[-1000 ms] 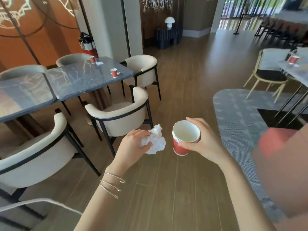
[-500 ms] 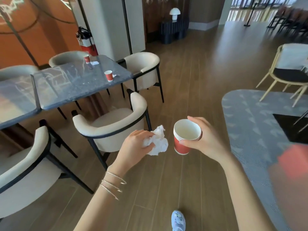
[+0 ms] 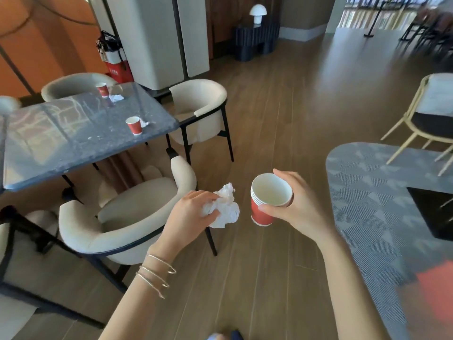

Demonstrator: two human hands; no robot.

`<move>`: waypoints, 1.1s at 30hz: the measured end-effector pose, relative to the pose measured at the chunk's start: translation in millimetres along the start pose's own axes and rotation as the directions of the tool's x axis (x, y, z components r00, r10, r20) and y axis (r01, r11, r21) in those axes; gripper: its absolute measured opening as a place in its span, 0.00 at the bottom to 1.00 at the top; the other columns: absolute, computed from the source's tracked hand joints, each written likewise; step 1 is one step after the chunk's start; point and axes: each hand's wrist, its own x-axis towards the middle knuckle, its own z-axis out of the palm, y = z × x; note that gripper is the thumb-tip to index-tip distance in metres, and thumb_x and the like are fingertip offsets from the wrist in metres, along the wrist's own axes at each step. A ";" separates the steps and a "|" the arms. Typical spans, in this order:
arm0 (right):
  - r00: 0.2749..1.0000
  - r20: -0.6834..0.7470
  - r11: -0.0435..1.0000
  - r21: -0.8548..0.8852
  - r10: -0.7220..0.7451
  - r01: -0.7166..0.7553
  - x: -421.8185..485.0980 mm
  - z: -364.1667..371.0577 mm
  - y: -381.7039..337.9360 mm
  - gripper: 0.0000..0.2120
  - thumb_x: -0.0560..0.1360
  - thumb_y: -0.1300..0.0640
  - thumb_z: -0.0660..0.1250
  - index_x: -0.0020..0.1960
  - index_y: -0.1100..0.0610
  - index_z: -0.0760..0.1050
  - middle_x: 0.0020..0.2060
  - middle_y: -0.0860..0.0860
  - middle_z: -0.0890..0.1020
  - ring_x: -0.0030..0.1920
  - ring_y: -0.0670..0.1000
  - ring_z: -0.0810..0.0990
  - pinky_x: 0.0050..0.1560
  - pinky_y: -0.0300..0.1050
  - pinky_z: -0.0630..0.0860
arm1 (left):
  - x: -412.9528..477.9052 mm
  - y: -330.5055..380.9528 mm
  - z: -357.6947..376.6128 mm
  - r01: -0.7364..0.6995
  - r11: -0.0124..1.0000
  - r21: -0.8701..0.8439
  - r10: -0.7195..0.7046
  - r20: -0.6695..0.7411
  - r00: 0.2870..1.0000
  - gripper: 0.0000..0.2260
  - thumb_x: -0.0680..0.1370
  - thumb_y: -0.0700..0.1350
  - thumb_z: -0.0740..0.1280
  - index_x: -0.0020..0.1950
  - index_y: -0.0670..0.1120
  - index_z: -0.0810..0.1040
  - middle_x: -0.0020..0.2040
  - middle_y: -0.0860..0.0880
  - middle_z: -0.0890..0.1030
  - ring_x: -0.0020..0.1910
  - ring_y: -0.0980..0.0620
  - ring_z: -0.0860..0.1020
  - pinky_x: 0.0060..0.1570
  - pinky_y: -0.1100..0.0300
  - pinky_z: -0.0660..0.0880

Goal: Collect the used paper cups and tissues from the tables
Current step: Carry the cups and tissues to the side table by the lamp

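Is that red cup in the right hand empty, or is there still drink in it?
Empty, as far as the picture shows. The red cup in the right hand is upright, and its pale inside shows down to a bare bottom.

No legible text, numbers or brand marks anywhere in view. Red fire-extinguisher box [image 3: 119, 71], on the floor behind the dark stone table [image 3: 81, 133], carries a pale marking on its front face; too blurred to read. White tag on the extinguishers above that box: blank or unreadable. Red paper cups on the table show no print that can be read.
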 end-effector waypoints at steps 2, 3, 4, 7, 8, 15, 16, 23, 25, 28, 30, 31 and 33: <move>1.000 0.010 1.000 -0.001 0.021 -0.021 28.1 0.6 14.1 0.39 0.62 0.51 0.78 0.69 0.52 0.65 0.61 0.41 0.69 0.57 0.37 0.68 0.48 0.18 0.61 | 28.2 -12.2 12.8 0.002 1.000 -0.020 -0.002 -0.006 1.000 0.11 0.69 0.39 0.73 0.49 0.48 0.80 0.41 0.59 0.76 0.41 0.56 0.75 0.40 0.71 0.65; 0.999 0.010 1.000 -0.003 0.030 -0.030 42.9 1.4 20.7 0.40 0.62 0.51 0.78 0.69 0.51 0.65 0.61 0.41 0.69 0.57 0.37 0.68 0.48 0.18 0.61 | 43.0 -18.3 19.5 0.001 1.000 -0.026 -0.001 -0.004 1.000 0.11 0.69 0.39 0.73 0.50 0.48 0.80 0.42 0.59 0.76 0.42 0.55 0.75 0.41 0.71 0.66; 0.999 0.007 0.999 -0.003 0.037 -0.037 58.0 2.3 26.9 0.40 0.62 0.51 0.78 0.69 0.51 0.65 0.60 0.41 0.69 0.57 0.38 0.68 0.48 0.18 0.61 | 58.6 -24.5 26.2 -0.001 0.999 -0.032 0.002 0.002 1.000 0.11 0.69 0.39 0.73 0.50 0.48 0.80 0.43 0.57 0.78 0.43 0.54 0.76 0.41 0.70 0.66; 0.999 -0.010 0.999 -0.014 0.044 -0.045 107.8 3.6 45.7 0.39 0.61 0.51 0.78 0.69 0.52 0.65 0.61 0.42 0.69 0.57 0.39 0.69 0.48 0.18 0.61 | 111.5 -44.8 46.4 -0.025 0.998 -0.051 0.025 0.013 1.000 0.11 0.69 0.40 0.73 0.51 0.47 0.80 0.46 0.54 0.80 0.45 0.51 0.77 0.43 0.63 0.71; 0.999 -0.017 0.999 -0.019 0.046 -0.046 126.1 3.2 50.9 0.39 0.61 0.51 0.78 0.69 0.52 0.66 0.61 0.42 0.69 0.57 0.39 0.69 0.47 0.18 0.62 | 130.8 -52.3 51.7 -0.027 0.998 -0.063 0.028 0.012 1.000 0.12 0.70 0.40 0.73 0.52 0.47 0.80 0.46 0.53 0.80 0.46 0.51 0.76 0.44 0.60 0.72; 0.996 -0.070 0.998 -0.036 0.055 -0.058 267.3 -11.3 65.0 0.39 0.62 0.50 0.78 0.69 0.50 0.66 0.61 0.41 0.69 0.57 0.38 0.69 0.48 0.19 0.63 | 277.2 -93.1 61.9 -0.085 0.994 -0.068 0.085 -0.005 0.996 0.12 0.69 0.41 0.73 0.51 0.47 0.80 0.45 0.55 0.80 0.45 0.53 0.75 0.43 0.65 0.70; 0.995 -0.087 0.998 -0.043 0.051 -0.055 285.7 -12.8 66.5 0.39 0.61 0.50 0.78 0.69 0.50 0.66 0.61 0.41 0.69 0.57 0.38 0.68 0.48 0.19 0.62 | 295.7 -97.8 61.9 -0.096 0.994 -0.056 0.096 -0.007 0.995 0.12 0.69 0.41 0.73 0.51 0.47 0.80 0.45 0.54 0.80 0.45 0.53 0.76 0.43 0.67 0.69; 0.992 -0.090 0.996 -0.020 0.089 -0.091 376.3 -13.8 99.7 0.39 0.62 0.51 0.77 0.70 0.50 0.65 0.62 0.41 0.69 0.59 0.40 0.68 0.49 0.19 0.62 | 387.8 -127.0 83.0 -0.104 0.992 -0.072 0.105 0.015 0.994 0.12 0.70 0.40 0.73 0.52 0.45 0.80 0.47 0.52 0.81 0.45 0.51 0.76 0.44 0.58 0.74; 0.991 -0.083 0.994 -0.004 0.107 -0.108 399.0 -15.0 113.9 0.39 0.63 0.51 0.77 0.70 0.50 0.65 0.61 0.41 0.69 0.59 0.40 0.69 0.49 0.20 0.63 | 411.0 -135.1 96.1 -0.100 0.992 -0.074 0.104 0.042 0.994 0.12 0.70 0.40 0.73 0.52 0.45 0.80 0.48 0.51 0.81 0.45 0.50 0.76 0.44 0.57 0.75; 0.989 -0.066 0.991 0.022 0.130 -0.128 439.2 -21.4 139.1 0.39 0.63 0.52 0.77 0.70 0.50 0.64 0.62 0.42 0.69 0.59 0.40 0.69 0.50 0.25 0.66 | 452.1 -145.6 119.6 -0.086 0.994 -0.071 0.091 0.062 0.994 0.12 0.70 0.40 0.73 0.52 0.45 0.80 0.47 0.51 0.81 0.45 0.51 0.76 0.43 0.57 0.76; 0.989 -0.067 0.992 0.025 0.128 -0.127 471.3 -29.3 155.9 0.39 0.63 0.52 0.77 0.70 0.51 0.64 0.62 0.42 0.69 0.60 0.40 0.69 0.50 0.28 0.66 | 483.7 -149.8 135.0 -0.068 0.995 -0.073 0.073 0.067 0.995 0.11 0.70 0.41 0.72 0.52 0.46 0.80 0.46 0.52 0.81 0.45 0.51 0.76 0.43 0.60 0.74; 0.990 -0.067 0.992 0.024 0.122 -0.121 490.0 -34.8 164.0 0.39 0.63 0.52 0.77 0.70 0.51 0.64 0.62 0.42 0.69 0.60 0.40 0.69 0.50 0.28 0.66 | 502.2 -151.8 142.5 -0.062 0.996 -0.066 0.066 0.066 0.996 0.11 0.71 0.41 0.72 0.52 0.47 0.80 0.46 0.52 0.81 0.45 0.52 0.76 0.43 0.62 0.72; 0.992 -0.063 0.994 0.026 0.111 -0.110 529.6 -48.7 179.9 0.39 0.63 0.51 0.77 0.70 0.50 0.64 0.61 0.40 0.69 0.59 0.40 0.69 0.49 0.27 0.67 | 542.5 -154.2 157.2 -0.049 0.997 -0.052 0.052 0.051 0.997 0.11 0.71 0.42 0.71 0.53 0.47 0.80 0.47 0.52 0.81 0.46 0.52 0.76 0.43 0.65 0.71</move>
